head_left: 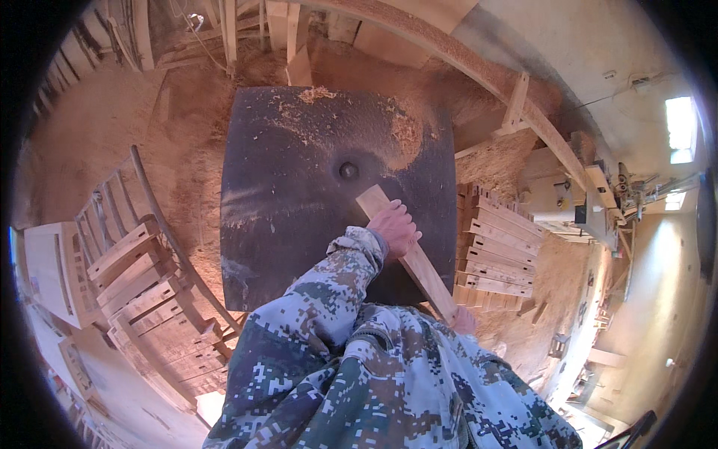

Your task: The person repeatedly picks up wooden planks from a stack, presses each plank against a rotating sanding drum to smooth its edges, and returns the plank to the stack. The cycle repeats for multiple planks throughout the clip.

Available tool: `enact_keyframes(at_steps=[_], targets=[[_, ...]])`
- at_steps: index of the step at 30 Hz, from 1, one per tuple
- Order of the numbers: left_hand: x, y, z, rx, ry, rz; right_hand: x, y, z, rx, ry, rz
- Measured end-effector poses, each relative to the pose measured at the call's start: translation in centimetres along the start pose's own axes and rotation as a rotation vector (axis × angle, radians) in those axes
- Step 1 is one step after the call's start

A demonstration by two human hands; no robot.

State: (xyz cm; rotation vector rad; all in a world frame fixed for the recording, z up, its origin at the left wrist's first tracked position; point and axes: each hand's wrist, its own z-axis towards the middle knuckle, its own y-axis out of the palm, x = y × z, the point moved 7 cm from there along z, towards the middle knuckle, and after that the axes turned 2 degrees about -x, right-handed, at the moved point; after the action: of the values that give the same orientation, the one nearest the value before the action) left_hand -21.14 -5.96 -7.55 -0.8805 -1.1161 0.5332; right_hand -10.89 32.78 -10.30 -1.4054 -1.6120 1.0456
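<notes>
A long wooden board (428,277) slants across the near right part of a dark, flat machine table (299,187). My left hand (394,228) is wrapped over the board near its far end, fingers curled round the edge. Close to my body, my right hand (464,322) grips the board's near end; most of that hand is hidden behind the jacket and the wood. Just beyond the board's far end, a round spindle (348,170) pokes up through a hole in the table. Sawdust and shavings lie on the table's far side.
Slotted wooden pieces (499,247) are stacked right of the table. At left, more slotted pieces (161,314) lie beside a metal rack with a curved rail (176,239). A long timber beam (553,135) arches across the upper right. Sawdust covers the floor (187,157).
</notes>
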Motion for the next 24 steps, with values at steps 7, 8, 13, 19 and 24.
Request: enact_keyframes(at_steps=[7,8,13,19,24], targets=[[-2.6,-1.3,2.7,0.01,0.025,-0.049,-3.4,0.2,-0.4,0.019,-0.02,0.145],[-3.1,-1.5,2.8,0.022,0.012,-0.035,-3.9,-0.1,-0.3,0.019,-0.032,0.142],[-3.7,-2.1,2.9,0.079,0.043,-0.088,-4.4,-1.0,0.2,-0.063,0.01,0.142],[-3.8,-3.0,1.9,0.232,0.044,-0.108,-4.5,-1.1,0.4,-0.065,-0.018,0.121],[-3.8,-2.7,0.7,0.203,0.004,-0.129,-3.5,-0.5,0.7,-0.154,-0.036,0.074]])
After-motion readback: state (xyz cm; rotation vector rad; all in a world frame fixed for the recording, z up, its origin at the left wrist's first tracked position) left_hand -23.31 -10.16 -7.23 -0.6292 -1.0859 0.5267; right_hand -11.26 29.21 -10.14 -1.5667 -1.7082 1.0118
